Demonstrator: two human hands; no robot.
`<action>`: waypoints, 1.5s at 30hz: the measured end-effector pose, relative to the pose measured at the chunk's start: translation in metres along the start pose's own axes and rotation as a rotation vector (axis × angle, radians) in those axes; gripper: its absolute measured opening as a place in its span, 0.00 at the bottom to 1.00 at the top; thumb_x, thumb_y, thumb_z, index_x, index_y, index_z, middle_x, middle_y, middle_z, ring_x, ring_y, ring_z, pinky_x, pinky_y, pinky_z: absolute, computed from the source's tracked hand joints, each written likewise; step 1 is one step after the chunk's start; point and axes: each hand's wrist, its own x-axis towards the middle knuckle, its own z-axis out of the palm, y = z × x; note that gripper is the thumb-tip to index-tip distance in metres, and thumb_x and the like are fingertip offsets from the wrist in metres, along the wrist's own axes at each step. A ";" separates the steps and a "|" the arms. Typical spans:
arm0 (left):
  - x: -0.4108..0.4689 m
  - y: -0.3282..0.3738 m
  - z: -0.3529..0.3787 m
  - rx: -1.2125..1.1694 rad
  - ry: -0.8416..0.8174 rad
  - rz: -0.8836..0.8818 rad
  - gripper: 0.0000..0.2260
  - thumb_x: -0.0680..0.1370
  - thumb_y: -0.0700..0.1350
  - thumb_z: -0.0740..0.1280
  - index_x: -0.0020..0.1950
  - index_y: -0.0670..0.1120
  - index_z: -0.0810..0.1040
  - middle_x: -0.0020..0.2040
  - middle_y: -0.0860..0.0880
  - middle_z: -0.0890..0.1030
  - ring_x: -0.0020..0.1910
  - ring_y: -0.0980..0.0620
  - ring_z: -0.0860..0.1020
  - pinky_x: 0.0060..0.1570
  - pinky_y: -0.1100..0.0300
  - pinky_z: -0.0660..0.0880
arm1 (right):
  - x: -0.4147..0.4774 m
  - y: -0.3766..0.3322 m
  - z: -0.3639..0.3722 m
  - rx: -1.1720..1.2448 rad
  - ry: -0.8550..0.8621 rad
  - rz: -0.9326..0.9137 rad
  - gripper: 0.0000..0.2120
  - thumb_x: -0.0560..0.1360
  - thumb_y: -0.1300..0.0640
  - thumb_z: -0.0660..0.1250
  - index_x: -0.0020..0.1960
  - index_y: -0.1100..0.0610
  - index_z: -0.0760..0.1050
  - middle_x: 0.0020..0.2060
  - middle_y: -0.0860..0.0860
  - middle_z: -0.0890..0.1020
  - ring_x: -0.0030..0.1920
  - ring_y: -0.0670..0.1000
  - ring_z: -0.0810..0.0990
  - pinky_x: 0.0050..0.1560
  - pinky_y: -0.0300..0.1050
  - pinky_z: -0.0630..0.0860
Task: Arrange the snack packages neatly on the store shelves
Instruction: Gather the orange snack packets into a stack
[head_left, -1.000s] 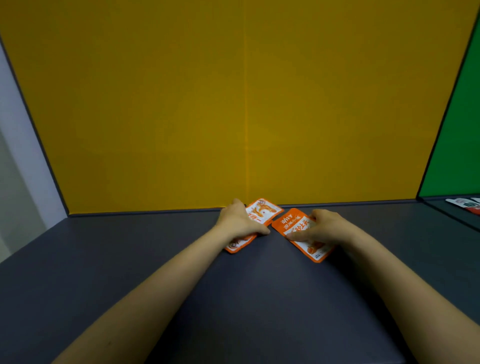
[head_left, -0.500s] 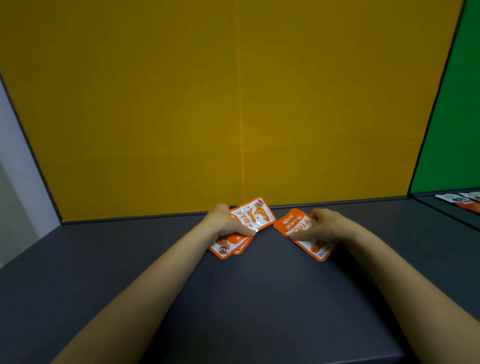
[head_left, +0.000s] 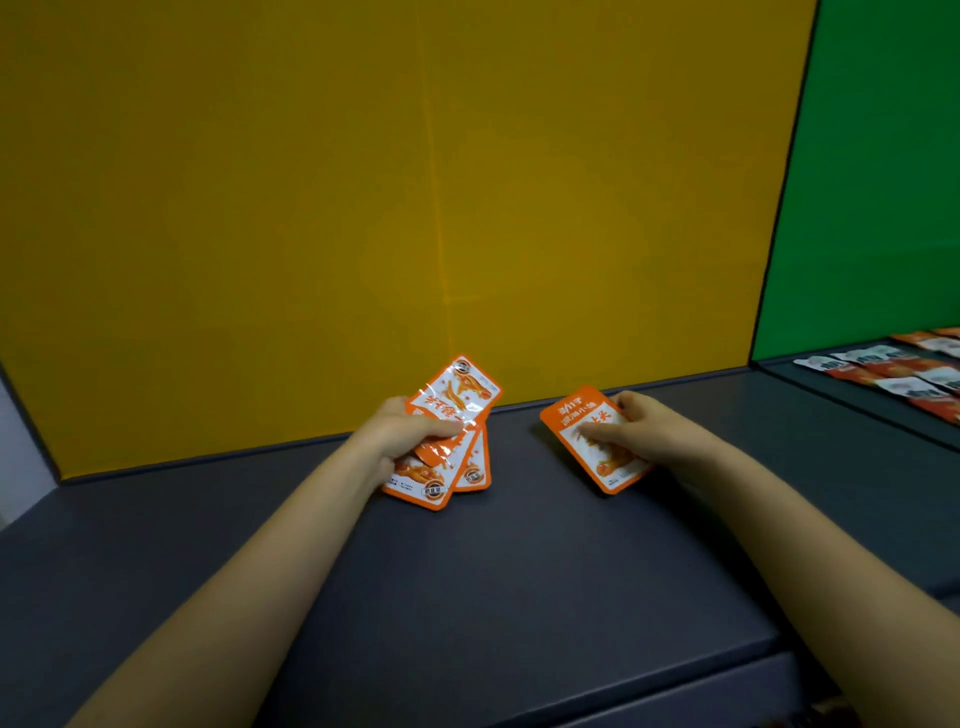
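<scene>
My left hand (head_left: 402, 434) grips a fanned bunch of orange snack packets (head_left: 457, 400), lifted off the dark grey shelf (head_left: 467, 582); one packet points up toward the yellow back wall, two hang below the hand. To the right, a single orange packet (head_left: 579, 415) lies flat on the shelf near the back wall. My right hand (head_left: 636, 428) rests on it, fingers laid across its face and thumb at its far edge.
A yellow back panel (head_left: 363, 208) closes the shelf bay behind. A green panel (head_left: 883, 182) backs the neighbouring bay at the right, where several white and red packets (head_left: 893, 371) lie in rows. The shelf's front edge (head_left: 675, 696) runs at the bottom.
My left hand has gathered its packets and raised them off the shelf, fanning them. The two hands have moved apart. My right hand stays on the single packet.
</scene>
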 end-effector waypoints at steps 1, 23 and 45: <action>-0.003 0.003 0.003 -0.045 -0.010 -0.002 0.18 0.71 0.40 0.73 0.60 0.39 0.75 0.43 0.43 0.82 0.34 0.49 0.82 0.33 0.56 0.79 | -0.004 0.002 -0.001 0.061 0.013 -0.011 0.16 0.74 0.53 0.69 0.57 0.59 0.70 0.39 0.49 0.80 0.35 0.46 0.79 0.33 0.36 0.75; -0.094 0.091 0.370 -0.431 -0.267 0.133 0.07 0.72 0.42 0.71 0.48 0.46 0.77 0.34 0.49 0.85 0.30 0.52 0.84 0.28 0.58 0.80 | -0.147 0.198 -0.314 0.215 0.202 -0.025 0.11 0.77 0.58 0.65 0.57 0.54 0.69 0.42 0.48 0.81 0.34 0.43 0.81 0.33 0.33 0.77; -0.021 0.225 0.610 -0.325 -0.323 0.241 0.02 0.73 0.36 0.68 0.41 0.42 0.77 0.28 0.47 0.83 0.23 0.54 0.80 0.25 0.62 0.78 | -0.008 0.351 -0.585 0.122 0.487 0.030 0.16 0.79 0.58 0.61 0.64 0.65 0.69 0.54 0.57 0.78 0.49 0.53 0.77 0.50 0.47 0.73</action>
